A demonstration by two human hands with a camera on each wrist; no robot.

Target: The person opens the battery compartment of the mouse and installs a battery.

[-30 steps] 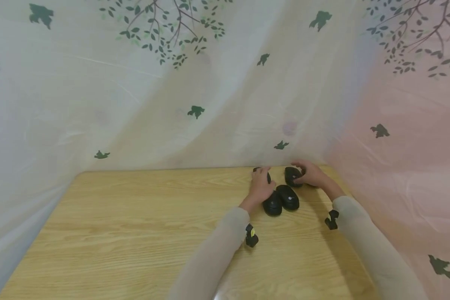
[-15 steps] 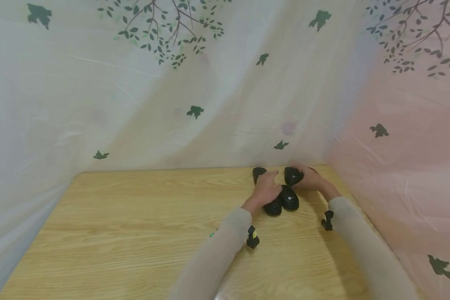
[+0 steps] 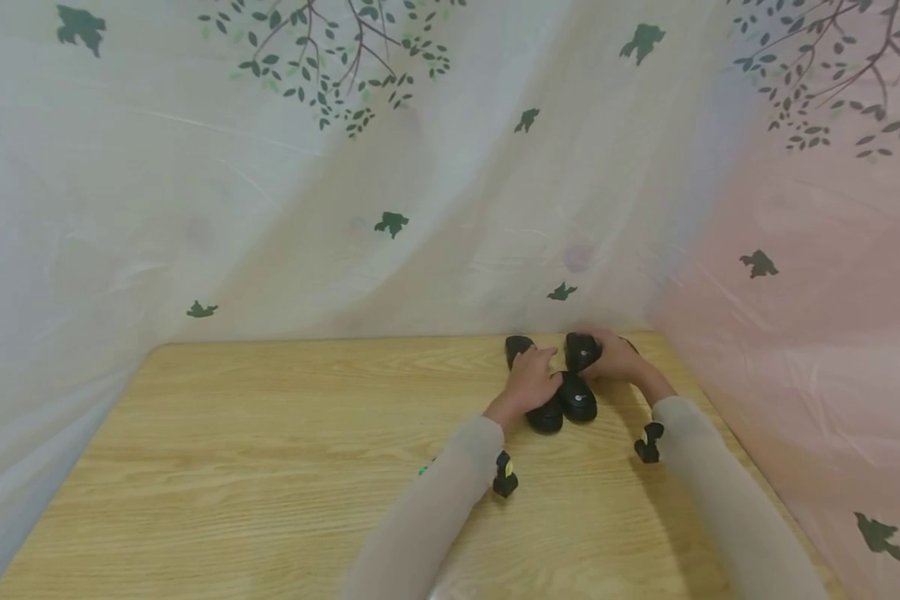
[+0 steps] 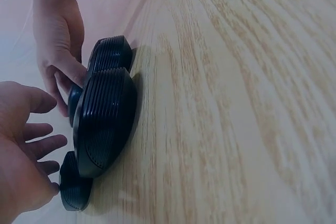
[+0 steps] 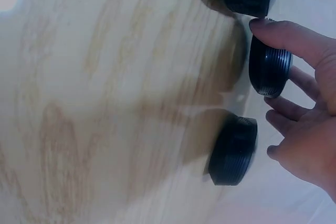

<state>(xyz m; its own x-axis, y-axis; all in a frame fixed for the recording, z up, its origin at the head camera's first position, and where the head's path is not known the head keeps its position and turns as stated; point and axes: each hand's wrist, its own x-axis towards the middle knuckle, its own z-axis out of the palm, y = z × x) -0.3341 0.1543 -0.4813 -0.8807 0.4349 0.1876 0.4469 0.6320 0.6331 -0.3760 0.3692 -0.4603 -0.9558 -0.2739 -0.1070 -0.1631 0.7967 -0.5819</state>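
My right hand (image 3: 617,357) grips a black computer mouse (image 3: 582,352) at the back right of the table. In the right wrist view its thumb and fingers pinch the ribbed sides of that mouse (image 5: 270,69). Over the other mice is my left hand (image 3: 531,382), fingers apart and holding nothing. Two black mice, the right one (image 3: 578,397) and the left one (image 3: 545,417), lie side by side in front. Partly behind the left hand sits another mouse (image 3: 518,350). One more mouse (image 5: 234,151) rests beside the right hand, mostly hidden in the head view.
The wooden table (image 3: 285,467) ends at the back against a pale curtain (image 3: 330,250) with leaf prints. A pinkish curtain (image 3: 817,350) hangs along the right edge. A dark strap piece (image 3: 504,475) sits at the left cuff.
My left hand has come off the back-left mouse and moved right and nearer over the front pair. The right hand has shifted slightly left with its mouse.
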